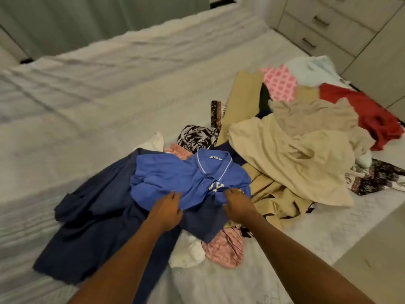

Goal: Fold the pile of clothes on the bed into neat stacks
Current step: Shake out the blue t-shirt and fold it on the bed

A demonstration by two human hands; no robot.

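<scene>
Dim, warm indoor light, soft and even; no glare, no hard shadows. Faint shading under heap of crumpled beige, red and pink clothes [295,150]. Whole frame soft, motion-smeared, worst on white quilted bed cover [87,128] at left. Wide-angle bending: bed edges, pale drawer fronts [317,29] curve toward corners. Bright blue polo shirt [175,176] near centre sharpest.

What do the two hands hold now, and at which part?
Both the left hand and right hand grip the blue polo shirt at its near edge.
</scene>
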